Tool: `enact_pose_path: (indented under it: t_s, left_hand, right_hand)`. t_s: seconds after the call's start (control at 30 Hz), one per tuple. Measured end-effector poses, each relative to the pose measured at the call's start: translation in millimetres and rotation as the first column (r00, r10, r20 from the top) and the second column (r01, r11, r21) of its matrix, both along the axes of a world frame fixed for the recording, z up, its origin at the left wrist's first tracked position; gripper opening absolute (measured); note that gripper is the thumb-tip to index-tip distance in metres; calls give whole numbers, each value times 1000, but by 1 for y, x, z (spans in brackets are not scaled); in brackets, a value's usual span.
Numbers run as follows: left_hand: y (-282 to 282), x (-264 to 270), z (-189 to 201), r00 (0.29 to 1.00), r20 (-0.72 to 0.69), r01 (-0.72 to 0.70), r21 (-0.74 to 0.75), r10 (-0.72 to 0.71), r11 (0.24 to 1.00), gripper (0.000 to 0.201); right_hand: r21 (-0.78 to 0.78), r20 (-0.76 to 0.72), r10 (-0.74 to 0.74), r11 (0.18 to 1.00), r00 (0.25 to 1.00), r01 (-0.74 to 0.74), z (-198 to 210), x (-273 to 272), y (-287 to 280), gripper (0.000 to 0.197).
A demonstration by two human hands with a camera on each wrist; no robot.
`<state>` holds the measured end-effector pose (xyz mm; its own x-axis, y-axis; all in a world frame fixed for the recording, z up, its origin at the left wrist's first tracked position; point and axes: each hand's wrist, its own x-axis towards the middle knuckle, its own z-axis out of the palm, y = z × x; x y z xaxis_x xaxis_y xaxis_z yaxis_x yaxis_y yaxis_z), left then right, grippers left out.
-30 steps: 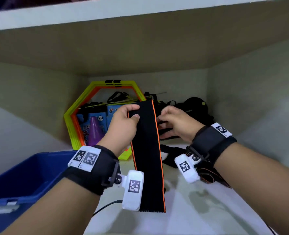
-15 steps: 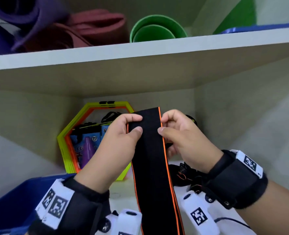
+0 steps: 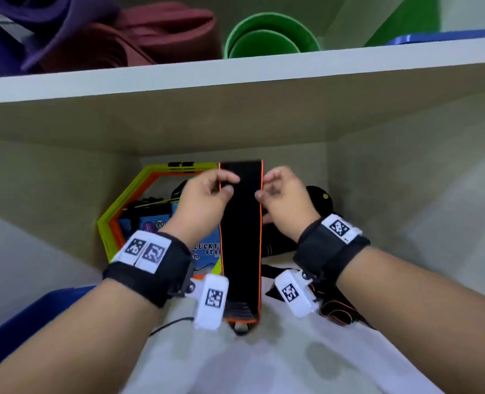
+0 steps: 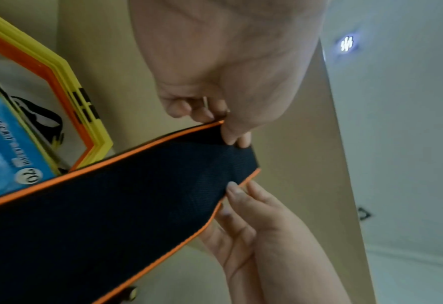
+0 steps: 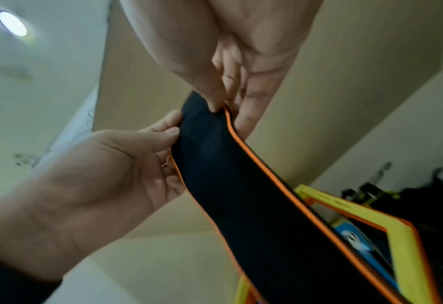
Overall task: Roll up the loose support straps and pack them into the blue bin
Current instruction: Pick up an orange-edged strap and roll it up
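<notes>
Pinching the top end of a wide black elastic support strap with orange-piped edges [image 3: 240, 223], I hold it upright in front of me inside the shelf compartment. My left hand [image 3: 204, 200] nips the strap's left edge between thumb and curled fingers, and my right hand [image 3: 285, 201] nips the right edge the same way, level with it. The left wrist view shows both thumbs [image 4: 237, 133] lying on the dark weave close to the strap's end. From my hands the strap hangs straight down, and its lower end [image 3: 240, 314], ribbed and trimmed in orange, reaches the white shelf surface [image 3: 264, 362].

Behind the strap, at the back left of the compartment, leans a set of yellow and orange hexagonal plastic rings [image 3: 116, 220], with blue printed packets [image 3: 207, 251] inside them. A heap of more black straps with orange stitching [image 3: 335, 308] lies on the shelf under my right wrist. The blue plastic bin [image 3: 31, 317] sits at the lower left, beside my left forearm. On the shelf board above [image 3: 235, 78] rest rolled purple [image 3: 22, 29], maroon [image 3: 150, 32] and green mats [image 3: 269, 38].
</notes>
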<state>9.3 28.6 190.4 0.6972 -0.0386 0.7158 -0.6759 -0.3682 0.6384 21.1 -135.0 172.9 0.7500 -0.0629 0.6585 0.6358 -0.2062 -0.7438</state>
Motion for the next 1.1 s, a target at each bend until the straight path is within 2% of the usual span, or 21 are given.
enact_pose_path:
  t_s: [0.07,0.17,0.27,0.33,0.4,0.5,0.6,0.67,0.8,0.9,1.0,1.1]
  left_hand:
    - [6,-3,16,994,106,10,-1,-10,1000,27]
    - [13,-2,-1,997,79,19,30,-21,999,33]
    - [22,1,-57,998,-24,-57,229,64,972,52]
    - [27,-6,-104,989,-122,-30,372,81,928,66]
    - [32,-15,-150,975,-204,17,464,88,885,56]
    - [36,-31,-204,955,-291,108,533,62,839,36]
    - [36,-51,-231,955,-287,121,608,76,784,26]
    - [36,-61,-240,955,-294,157,598,33,786,23]
    - [43,-68,-248,928,-371,248,544,-35,802,28]
    - [48,-69,-239,859,-506,339,453,-75,824,42]
    - [58,-61,-220,764,-639,381,326,-96,865,49]
    - [65,-35,-205,735,-657,331,135,-166,934,40]
  right_hand:
    - [42,112,-35,999,993,30,12,-2,-2,40]
    - [-57,143,-66,996,987,75,-6,7,-8,54]
    - [-284,-15,-39,958,999,33,-59,15,-17,69]
    - [-431,-140,-7,900,990,-55,-98,12,-21,73]
    - [-571,-258,-9,808,966,-145,-137,0,-23,67]
    - [-713,-307,-61,676,950,-187,-182,-30,-24,50]
    - [-765,-296,-35,608,955,-215,-207,-54,-26,32]
    - [-791,-264,-34,580,964,-196,-214,-64,-27,23]
    - [-797,-276,-20,564,961,-217,-217,-80,-29,27]
    - [-760,-421,-27,557,907,-336,-209,-81,-33,38]
    - [-589,-606,-23,684,795,-430,-191,-73,-46,42]
    - [-497,-604,-58,807,795,-319,-173,-56,-53,30]
